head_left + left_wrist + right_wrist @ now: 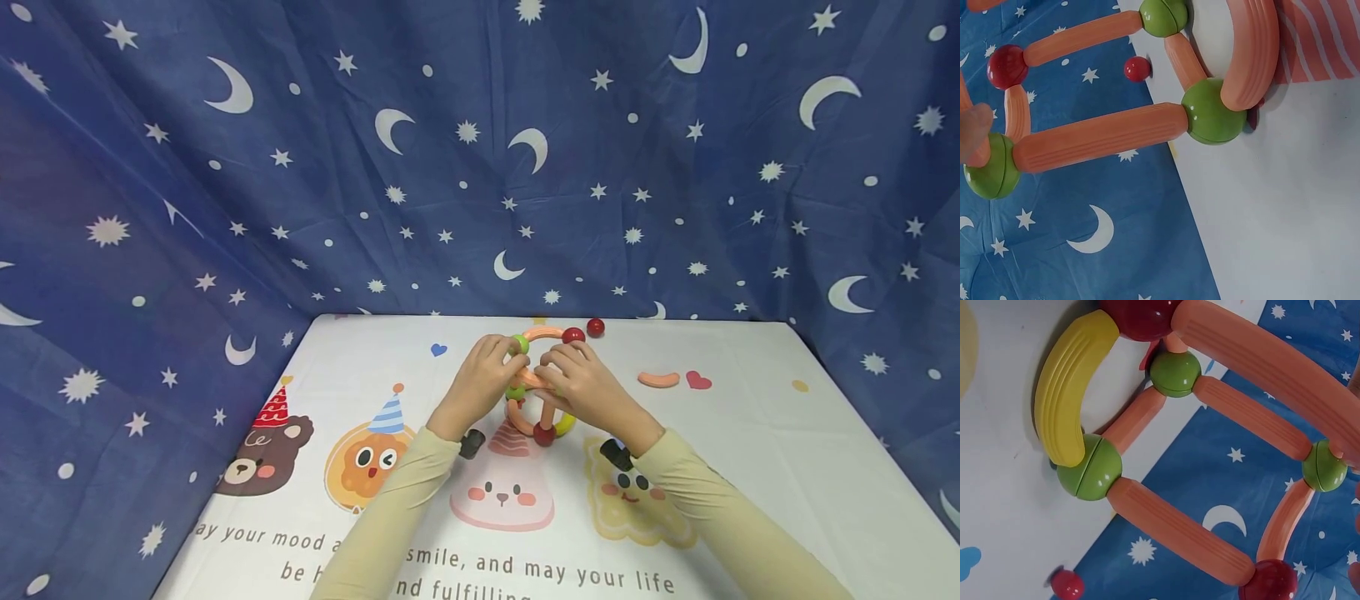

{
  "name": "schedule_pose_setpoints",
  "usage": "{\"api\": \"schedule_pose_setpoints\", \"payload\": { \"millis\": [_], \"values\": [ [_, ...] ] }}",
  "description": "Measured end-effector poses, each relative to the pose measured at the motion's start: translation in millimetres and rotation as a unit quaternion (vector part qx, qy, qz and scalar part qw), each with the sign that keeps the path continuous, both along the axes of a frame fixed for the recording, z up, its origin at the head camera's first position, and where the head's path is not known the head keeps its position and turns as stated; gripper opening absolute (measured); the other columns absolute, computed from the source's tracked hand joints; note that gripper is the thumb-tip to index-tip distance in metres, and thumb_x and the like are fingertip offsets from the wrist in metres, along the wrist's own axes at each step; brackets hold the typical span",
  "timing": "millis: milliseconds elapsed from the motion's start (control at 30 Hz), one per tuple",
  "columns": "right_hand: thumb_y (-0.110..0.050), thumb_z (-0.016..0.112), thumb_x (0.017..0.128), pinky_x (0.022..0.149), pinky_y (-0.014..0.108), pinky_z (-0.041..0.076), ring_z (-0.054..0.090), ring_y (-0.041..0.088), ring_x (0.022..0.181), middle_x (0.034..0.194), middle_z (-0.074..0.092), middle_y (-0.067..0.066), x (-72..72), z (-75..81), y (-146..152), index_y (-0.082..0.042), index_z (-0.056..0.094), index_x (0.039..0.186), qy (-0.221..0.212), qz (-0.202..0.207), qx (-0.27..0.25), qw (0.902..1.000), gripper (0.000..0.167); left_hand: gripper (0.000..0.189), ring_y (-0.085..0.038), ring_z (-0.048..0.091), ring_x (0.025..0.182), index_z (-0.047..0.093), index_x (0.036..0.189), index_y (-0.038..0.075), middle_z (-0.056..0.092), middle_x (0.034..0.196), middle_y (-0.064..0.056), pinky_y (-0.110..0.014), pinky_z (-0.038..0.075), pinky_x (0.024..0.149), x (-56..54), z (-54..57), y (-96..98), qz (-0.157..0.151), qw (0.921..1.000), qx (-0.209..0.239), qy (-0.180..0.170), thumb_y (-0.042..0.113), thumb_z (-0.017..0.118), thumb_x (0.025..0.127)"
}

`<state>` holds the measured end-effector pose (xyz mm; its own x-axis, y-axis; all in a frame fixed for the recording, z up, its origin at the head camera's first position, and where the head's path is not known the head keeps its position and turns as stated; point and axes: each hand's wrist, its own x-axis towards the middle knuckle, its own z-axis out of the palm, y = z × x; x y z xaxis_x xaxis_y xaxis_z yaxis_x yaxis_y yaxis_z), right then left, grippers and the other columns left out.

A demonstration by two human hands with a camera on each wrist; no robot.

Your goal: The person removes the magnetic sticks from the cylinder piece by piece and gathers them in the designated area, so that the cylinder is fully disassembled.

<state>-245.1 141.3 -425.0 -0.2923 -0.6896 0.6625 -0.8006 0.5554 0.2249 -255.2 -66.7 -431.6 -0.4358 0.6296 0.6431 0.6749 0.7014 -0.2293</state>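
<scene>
A frame of curved and straight orange rods point(542, 332) joined by green and red balls stands mid-table, a building toy. My left hand point(483, 379) grips its left side, fingers curled near an upper green ball point(520, 343). From the right, my right hand point(588, 387) holds an orange rod at the upper part, thumb and fingers bent round it. One fingertip point(975, 128) shows against a rod end in the left wrist view. Low on the frame are a red ball point(544, 434) and a yellow curved rod point(1069, 394). My hands hide part of the upper rods.
A loose red ball point(596, 327) lies behind the frame near the table's back edge. To the right lies a loose curved orange rod point(659, 380). The white tablecloth point(750, 467) has printed cartoon figures. A blue star-and-moon curtain point(465, 208) hangs at the back and left.
</scene>
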Motion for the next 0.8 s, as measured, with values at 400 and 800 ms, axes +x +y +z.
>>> {"api": "schedule_pose_setpoints", "payload": {
  "millis": [400, 800],
  "values": [
    [-0.023, 0.078, 0.072, 0.084, 0.041, 0.047, 0.059, 0.022, 0.09, 0.09, 0.064, 0.004, -1.5, -1.1, -4.2, -0.011, 0.066, 0.087, -0.002, 0.011, -0.005, 0.9999, 0.023, 0.041, -0.023, 0.054, 0.101, 0.061, 0.115, 0.019, 0.058, 0.105, -0.006, -0.032, 0.043, 0.096, -9.0, 8.1, -2.4, 0.062, 0.9979, -0.005, -0.016, 0.016, 0.076, 0.077],
    [-0.02, 0.079, 0.072, 0.088, 0.043, 0.047, 0.059, 0.025, 0.092, 0.091, 0.065, 0.006, -4.4, 0.0, 8.6, -0.007, 0.067, 0.094, -0.014, -0.003, 0.009, 0.9999, 0.029, 0.031, -0.02, 0.055, 0.098, 0.067, 0.107, 0.021, 0.06, 0.099, -0.002, -0.032, 0.043, 0.095, -18.9, 7.5, -2.3, 0.059, 0.9979, 0.009, -0.027, 0.019, 0.076, 0.078]
  ]
}}
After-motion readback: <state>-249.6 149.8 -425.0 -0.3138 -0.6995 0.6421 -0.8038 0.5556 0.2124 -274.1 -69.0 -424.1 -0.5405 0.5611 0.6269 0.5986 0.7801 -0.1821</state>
